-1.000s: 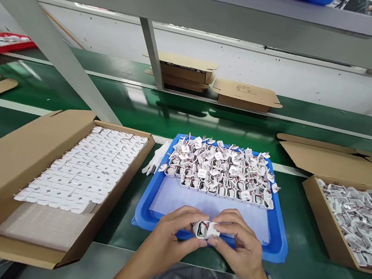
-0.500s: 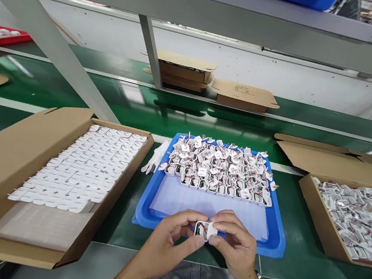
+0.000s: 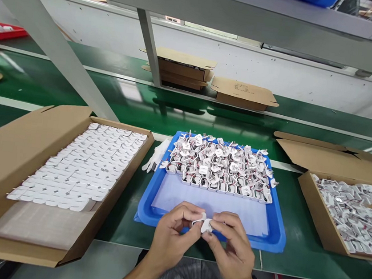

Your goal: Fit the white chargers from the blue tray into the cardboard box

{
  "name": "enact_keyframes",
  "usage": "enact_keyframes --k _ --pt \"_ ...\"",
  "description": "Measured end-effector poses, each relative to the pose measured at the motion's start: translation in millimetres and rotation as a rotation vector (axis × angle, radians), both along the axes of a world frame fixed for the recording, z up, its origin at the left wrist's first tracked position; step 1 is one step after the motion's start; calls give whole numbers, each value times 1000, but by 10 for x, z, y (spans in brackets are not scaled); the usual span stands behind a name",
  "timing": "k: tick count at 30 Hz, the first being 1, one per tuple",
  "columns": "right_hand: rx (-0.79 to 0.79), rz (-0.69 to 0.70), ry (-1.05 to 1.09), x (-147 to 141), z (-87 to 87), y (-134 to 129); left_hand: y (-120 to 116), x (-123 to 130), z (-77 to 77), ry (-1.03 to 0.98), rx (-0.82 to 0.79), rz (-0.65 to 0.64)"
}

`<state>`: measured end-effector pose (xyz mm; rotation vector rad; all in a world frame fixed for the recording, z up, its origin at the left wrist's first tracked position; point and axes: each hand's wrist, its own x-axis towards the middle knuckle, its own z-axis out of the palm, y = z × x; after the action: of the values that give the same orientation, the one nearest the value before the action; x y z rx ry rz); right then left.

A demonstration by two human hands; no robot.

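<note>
Just over the front rim of a blue tray (image 3: 277, 245), my left hand (image 3: 173, 234) pinches a small white plastic housing (image 3: 200, 218) between thumb and fingers. My right hand (image 3: 232, 245) grips a white plastic cover (image 3: 207, 225) by its edge, close against the housing. Fingers hide most of the housing, and its inside does not show from this angle. Behind both hands, the tray holds rows of similar white housings (image 3: 222, 187), with covers and red and black wires lying loosely on top.
On the left, an open cardboard box (image 3: 117, 194) holds neat rows of white pieces. A second open box (image 3: 321, 222) at the right contains a heap of wired white parts. White gloves (image 3: 156, 156) lie beside the tray. A shelf beam (image 3: 201, 7) crosses overhead.
My left hand has tilted the housing, so its open inside with the green board no longer shows. The cover in my right hand has turned and moved slightly left and up.
</note>
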<state>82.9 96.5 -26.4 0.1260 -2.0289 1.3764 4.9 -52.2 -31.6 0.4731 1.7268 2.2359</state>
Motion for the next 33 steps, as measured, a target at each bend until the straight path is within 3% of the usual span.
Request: enact_keyframes --k 4,9,14,19,28,33 --pt "119 7 11 -16 22 101 -100 -119 94 -58 -21 -156" --pt "154 3 -19 -3 14 164 -238 -248 177 -44 -122 -342" --pt "136 71 -22 -17 -7 149 -217 -257 79 -99 -121 -303" --pt "-19 157 -56 -44 -81 153 -186 -252 16 -91 -94 -286" --pt "-336 313 -386 -96 -66 279 -194 -232 61 -4 -82 -309" --pt "-392 311 -473 -140 -58 272 -196 -252 26 67 -102 -300"
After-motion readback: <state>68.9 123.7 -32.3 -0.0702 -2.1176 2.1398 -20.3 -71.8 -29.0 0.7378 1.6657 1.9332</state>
